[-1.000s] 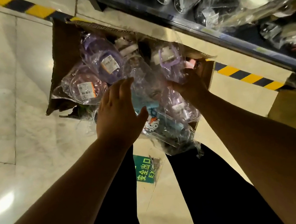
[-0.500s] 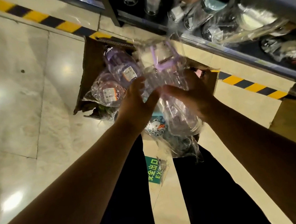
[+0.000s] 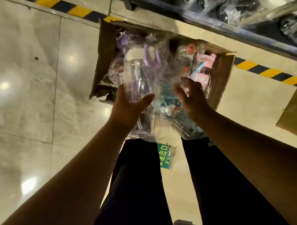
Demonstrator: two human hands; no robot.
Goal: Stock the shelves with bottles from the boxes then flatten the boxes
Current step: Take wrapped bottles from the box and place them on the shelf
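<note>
Above box (image 3: 105,48), right hand (image 3: 192,98) released bottle (image 3: 135,72).

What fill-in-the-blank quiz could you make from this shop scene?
The left hand holds a wrapped bottle with a ____ lid.
Its handle is ____.
The box below it is made of ____.
The tape on the floor is striped black and ____.
Missing words: white; purple; cardboard; yellow.

left hand (image 3: 128,106) 1 | right hand (image 3: 192,97) 1 | open box (image 3: 220,76) 1 | held bottle (image 3: 135,76) 1 | wrapped bottles (image 3: 192,59) in box: several, uncountable | green floor sign (image 3: 164,156) 1
</note>
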